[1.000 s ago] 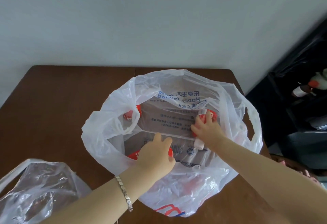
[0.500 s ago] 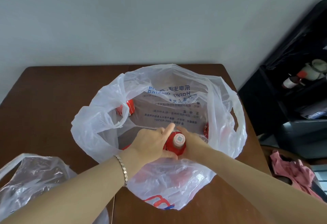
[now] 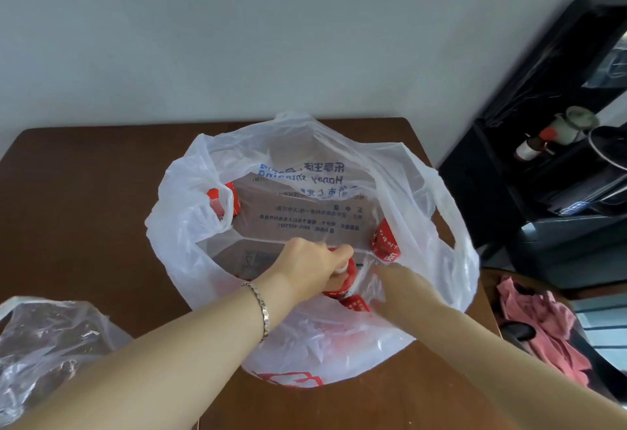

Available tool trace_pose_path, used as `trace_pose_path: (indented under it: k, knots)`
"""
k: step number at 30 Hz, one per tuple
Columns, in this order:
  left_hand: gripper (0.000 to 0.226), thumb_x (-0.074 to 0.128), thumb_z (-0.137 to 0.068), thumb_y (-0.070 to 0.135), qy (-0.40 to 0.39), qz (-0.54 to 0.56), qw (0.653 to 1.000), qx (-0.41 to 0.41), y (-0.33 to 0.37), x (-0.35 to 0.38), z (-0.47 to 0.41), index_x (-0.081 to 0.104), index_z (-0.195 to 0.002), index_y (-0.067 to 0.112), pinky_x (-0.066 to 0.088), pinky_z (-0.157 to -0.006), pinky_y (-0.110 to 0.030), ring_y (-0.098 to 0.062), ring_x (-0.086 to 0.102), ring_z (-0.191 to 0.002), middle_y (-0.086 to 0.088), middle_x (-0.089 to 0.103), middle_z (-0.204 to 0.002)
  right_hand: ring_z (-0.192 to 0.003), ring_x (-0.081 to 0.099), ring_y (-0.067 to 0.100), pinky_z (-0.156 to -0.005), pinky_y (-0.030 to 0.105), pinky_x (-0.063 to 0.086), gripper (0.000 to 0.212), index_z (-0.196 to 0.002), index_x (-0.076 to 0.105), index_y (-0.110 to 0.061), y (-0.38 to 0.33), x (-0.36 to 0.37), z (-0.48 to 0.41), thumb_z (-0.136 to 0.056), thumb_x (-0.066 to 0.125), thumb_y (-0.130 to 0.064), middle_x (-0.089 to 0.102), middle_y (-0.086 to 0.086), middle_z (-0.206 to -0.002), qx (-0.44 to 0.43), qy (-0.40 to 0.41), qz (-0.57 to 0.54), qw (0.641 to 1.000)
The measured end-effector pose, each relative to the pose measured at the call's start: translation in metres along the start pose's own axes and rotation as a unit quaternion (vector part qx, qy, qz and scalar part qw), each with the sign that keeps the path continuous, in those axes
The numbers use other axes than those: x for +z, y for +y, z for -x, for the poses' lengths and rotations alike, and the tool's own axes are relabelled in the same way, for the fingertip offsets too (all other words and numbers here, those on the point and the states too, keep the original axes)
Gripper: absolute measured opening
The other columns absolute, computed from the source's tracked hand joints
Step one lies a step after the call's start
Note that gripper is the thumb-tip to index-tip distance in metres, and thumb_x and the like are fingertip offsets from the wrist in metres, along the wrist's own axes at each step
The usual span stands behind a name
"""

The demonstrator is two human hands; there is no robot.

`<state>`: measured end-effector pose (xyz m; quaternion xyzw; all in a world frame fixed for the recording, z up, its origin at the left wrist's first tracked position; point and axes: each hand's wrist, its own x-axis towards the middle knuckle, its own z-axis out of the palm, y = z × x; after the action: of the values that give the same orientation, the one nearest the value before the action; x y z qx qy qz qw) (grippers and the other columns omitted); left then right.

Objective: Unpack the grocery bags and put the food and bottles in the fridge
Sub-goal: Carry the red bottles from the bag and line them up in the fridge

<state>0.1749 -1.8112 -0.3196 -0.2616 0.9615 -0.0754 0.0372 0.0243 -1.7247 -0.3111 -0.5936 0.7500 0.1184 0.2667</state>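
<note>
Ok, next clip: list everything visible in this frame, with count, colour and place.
table: one, dark brown, against the wall
white bag: one, translucent white, blue print, open at table centre
red-labelled bottles: at least three, inside the white bag
clear bag: one, crumpled, near left table corner
black shelf unit: one, right of table, holding small items
pink cloth: one, lower right, off the table
left hand: gripping a bottle top in the bag
right hand: reaching inside the bag, largely veiled by plastic
</note>
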Motion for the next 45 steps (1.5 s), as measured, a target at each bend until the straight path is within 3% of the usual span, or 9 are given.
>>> trace_pose_path:
  k: [3, 9, 13, 18, 22, 25, 31, 39, 45]
  knots:
    - [0.023, 0.049, -0.072, 0.036, 0.037, 0.069, 0.997, -0.020, 0.003, 0.006, 0.001, 0.064, -0.077, 0.020, 0.014, -0.045, -0.011, -0.016, 0.045, -0.025, 0.002, 0.046, -0.035, -0.104, 0.061, 0.019, -0.077, 0.025, 0.050, 0.055, -0.140, 0.029, -0.014, 0.035, -0.010, 0.012, -0.094, 0.050, -0.036, 0.056, 0.005, -0.122, 0.111, 0.027, -0.019, 0.993]
    - [0.039, 0.072, -0.064, 0.057, 0.036, 0.037, 0.999, -0.016, -0.003, 0.013, 0.001, 0.068, -0.081, 0.022, 0.002, -0.048, -0.010, -0.013, 0.044, -0.026, 0.005, 0.048, -0.037, -0.117, 0.052, 0.027, -0.082, 0.031, 0.045, 0.063, -0.144, 0.016, -0.012, 0.025, -0.021, 0.007, -0.094, 0.049, -0.033, 0.043, 0.010, -0.133, 0.143, 0.139, -0.023, 0.980]
    - [0.048, 0.030, -0.094, 0.058, -0.013, 0.020, 0.999, -0.040, -0.006, 0.013, -0.001, 0.044, -0.124, 0.022, 0.031, -0.056, -0.022, -0.022, 0.065, -0.075, -0.003, 0.066, -0.088, -0.124, 0.043, 0.031, -0.094, 0.033, 0.044, 0.063, -0.145, 0.018, -0.015, 0.014, -0.042, -0.020, -0.094, 0.050, -0.033, 0.033, 0.017, -0.139, 0.102, 0.219, 0.020, 0.970]
    - [0.046, 0.034, -0.097, 0.051, 0.003, 0.099, 0.992, -0.074, -0.001, 0.002, 0.001, 0.038, -0.131, 0.020, 0.044, -0.075, -0.025, -0.025, 0.064, -0.093, -0.005, 0.066, -0.105, -0.119, 0.045, 0.029, -0.089, 0.032, 0.043, 0.040, -0.131, 0.043, -0.007, 0.008, -0.052, -0.034, -0.097, 0.047, -0.028, 0.041, 0.013, -0.133, 0.079, 0.144, 0.035, 0.986]
    - [0.036, 0.063, -0.078, 0.054, 0.057, 0.051, 0.995, -0.058, -0.002, 0.009, -0.001, 0.064, -0.099, 0.024, 0.035, -0.047, -0.018, -0.017, 0.059, -0.045, 0.000, 0.062, -0.057, -0.113, 0.049, 0.035, -0.086, 0.034, 0.045, 0.041, -0.134, 0.041, -0.012, 0.008, -0.043, -0.028, -0.095, 0.050, -0.021, 0.033, 0.019, -0.137, 0.043, 0.110, -0.008, 0.993]
    - [0.036, 0.045, -0.075, 0.052, 0.070, 0.059, 0.993, -0.068, 0.000, 0.017, -0.001, 0.069, -0.078, 0.024, 0.033, -0.035, -0.015, -0.016, 0.046, -0.026, 0.002, 0.050, -0.038, -0.111, 0.049, 0.031, -0.088, 0.031, 0.044, 0.038, -0.132, 0.042, -0.015, 0.011, -0.029, -0.019, -0.096, 0.048, -0.025, 0.035, 0.017, -0.135, 0.025, 0.104, -0.091, 0.990]
    - [0.050, 0.028, -0.097, 0.053, -0.034, 0.047, 0.994, -0.093, 0.001, 0.000, 0.000, 0.030, -0.135, 0.021, 0.040, -0.062, -0.026, -0.024, 0.066, -0.084, -0.003, 0.067, -0.098, -0.091, 0.056, 0.021, -0.080, 0.030, 0.051, 0.029, -0.113, 0.053, -0.014, 0.008, -0.033, 0.004, -0.091, 0.057, -0.033, 0.042, 0.003, -0.116, -0.050, 0.166, -0.157, 0.972]
    - [0.056, 0.030, -0.098, 0.049, -0.108, 0.006, 0.987, -0.119, -0.012, -0.024, 0.001, 0.029, -0.136, 0.009, 0.042, -0.060, -0.026, -0.021, 0.067, -0.082, 0.000, 0.069, -0.093, -0.093, 0.051, 0.012, -0.076, 0.014, 0.043, 0.031, -0.114, 0.058, -0.015, 0.001, -0.046, 0.039, -0.090, 0.060, -0.033, 0.047, 0.000, -0.120, -0.101, 0.211, -0.177, 0.956]
    - [0.048, 0.039, -0.094, 0.052, 0.004, 0.000, 0.986, -0.169, -0.028, -0.094, 0.014, 0.037, -0.120, 0.011, 0.032, -0.051, -0.027, -0.024, 0.067, -0.085, -0.003, 0.069, -0.096, -0.093, 0.049, 0.009, -0.077, 0.014, 0.044, 0.032, -0.114, 0.062, -0.018, -0.002, -0.062, 0.059, -0.086, 0.065, -0.032, 0.046, -0.007, -0.105, -0.078, 0.221, -0.205, 0.950]
